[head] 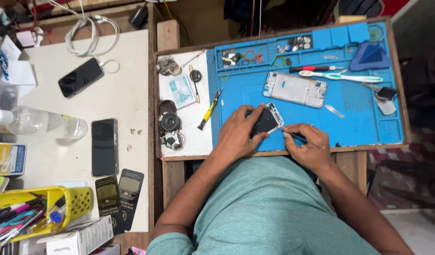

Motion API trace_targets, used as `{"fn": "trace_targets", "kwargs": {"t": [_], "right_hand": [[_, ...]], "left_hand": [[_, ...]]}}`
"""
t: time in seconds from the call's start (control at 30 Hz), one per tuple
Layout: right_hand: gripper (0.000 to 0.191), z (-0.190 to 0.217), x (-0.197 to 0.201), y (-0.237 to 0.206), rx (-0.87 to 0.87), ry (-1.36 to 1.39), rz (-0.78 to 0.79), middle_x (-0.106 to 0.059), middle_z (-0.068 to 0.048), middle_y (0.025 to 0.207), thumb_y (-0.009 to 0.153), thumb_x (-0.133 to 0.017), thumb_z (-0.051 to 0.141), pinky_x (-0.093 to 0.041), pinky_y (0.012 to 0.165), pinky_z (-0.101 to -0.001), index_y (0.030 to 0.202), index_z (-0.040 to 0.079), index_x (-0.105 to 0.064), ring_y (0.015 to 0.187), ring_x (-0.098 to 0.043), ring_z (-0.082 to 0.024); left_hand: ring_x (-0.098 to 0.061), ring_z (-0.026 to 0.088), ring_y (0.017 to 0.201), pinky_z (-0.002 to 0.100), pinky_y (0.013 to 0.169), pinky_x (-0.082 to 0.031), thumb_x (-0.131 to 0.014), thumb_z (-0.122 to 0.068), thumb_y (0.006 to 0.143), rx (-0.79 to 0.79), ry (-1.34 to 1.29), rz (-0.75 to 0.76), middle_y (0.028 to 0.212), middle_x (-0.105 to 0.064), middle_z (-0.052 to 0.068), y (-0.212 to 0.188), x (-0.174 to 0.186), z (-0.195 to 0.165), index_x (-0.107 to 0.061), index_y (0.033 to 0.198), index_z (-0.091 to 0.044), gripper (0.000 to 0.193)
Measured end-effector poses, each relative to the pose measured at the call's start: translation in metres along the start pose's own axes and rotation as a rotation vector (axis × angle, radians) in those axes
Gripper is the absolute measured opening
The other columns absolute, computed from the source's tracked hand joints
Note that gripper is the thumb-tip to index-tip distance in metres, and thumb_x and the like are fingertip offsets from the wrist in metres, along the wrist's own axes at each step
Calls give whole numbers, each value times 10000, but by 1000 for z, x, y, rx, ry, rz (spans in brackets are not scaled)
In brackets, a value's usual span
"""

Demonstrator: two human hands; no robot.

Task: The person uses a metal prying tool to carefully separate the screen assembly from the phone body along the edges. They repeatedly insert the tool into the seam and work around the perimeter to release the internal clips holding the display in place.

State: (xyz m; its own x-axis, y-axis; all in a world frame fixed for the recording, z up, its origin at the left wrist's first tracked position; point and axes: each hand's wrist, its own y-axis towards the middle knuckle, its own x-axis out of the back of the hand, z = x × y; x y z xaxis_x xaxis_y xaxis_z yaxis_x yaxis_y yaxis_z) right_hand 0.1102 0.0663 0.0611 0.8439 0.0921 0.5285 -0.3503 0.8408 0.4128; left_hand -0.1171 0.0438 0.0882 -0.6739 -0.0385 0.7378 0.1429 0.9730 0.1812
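Big picture first: the blue work mat (pixel 368 118) fills the wooden tray, and the job on it looks to be well into the strip-down stage. A bare silver phone frame (pixel 295 89) lies flat mid-mat, already parted from the rest, and small loose parts (pixel 293 44) sit sorted in the mat's top compartments, so plenty of pieces are judged to be out already. Above the frame rest a red-handled screwdriver (pixel 316 69) and a white toothbrush (pixel 342 76), both lying idle. Now to the action at the near edge of the mat: the dark phone piece (pixel 268 120) lies there, pinned down by the left hand (pixel 236 134), fingers curled over its near end and thumb along its side. The right hand (pixel 306 144) pinches a thin metal tool (pixel 297 137), tip set at the phone piece's lower corner. Prying looks to be in hand, not finished; whether that corner has lifted at all is too small to tell. Off on the white board, a yellow-handled screwdriver (pixel 209 111) waits unused.
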Motion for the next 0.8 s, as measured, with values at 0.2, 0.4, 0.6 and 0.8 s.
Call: {"fn": "trace_targets", "kwargs": {"t": [0.2,0.4,0.6,0.8], "right_hand": [[95,-3,5,-7,-99,112,-38,-779,-132,989,898,-736,9,-601,784,-280,989,-13,-725,884,-759,-170],[100,-2,6,-5,-84,127,-37,-779,-127,981,894,-733,10,-607,785,-274,990,-16,-724,879,-758,-162],[105,-7,8,-7,-98,124,12,-779,-116,954,901,-733,29,-616,737,-263,1002,2,-727,846,-758,-145],[111,-9,8,-10,-81,97,9,-777,-119,950,895,-739,31,-609,739,-268,1002,0,-729,843,-757,-155]], "left_hand": [[-541,371,1145,475,963,-444,-877,-486,690,-26,95,-36,1303,-571,197,-3,-14,-11,-573,1402,10,919],[-528,345,1153,463,960,-434,-850,-455,734,-59,146,-88,1289,-569,185,0,-23,-8,-620,1340,43,818],[-525,320,1111,442,917,-429,-836,-439,746,-80,158,-97,1230,-572,172,1,-31,1,-644,1303,36,757],[-537,314,1084,439,917,-454,-839,-434,758,-98,150,-106,1195,-572,171,2,-33,3,-645,1286,36,734]]}}
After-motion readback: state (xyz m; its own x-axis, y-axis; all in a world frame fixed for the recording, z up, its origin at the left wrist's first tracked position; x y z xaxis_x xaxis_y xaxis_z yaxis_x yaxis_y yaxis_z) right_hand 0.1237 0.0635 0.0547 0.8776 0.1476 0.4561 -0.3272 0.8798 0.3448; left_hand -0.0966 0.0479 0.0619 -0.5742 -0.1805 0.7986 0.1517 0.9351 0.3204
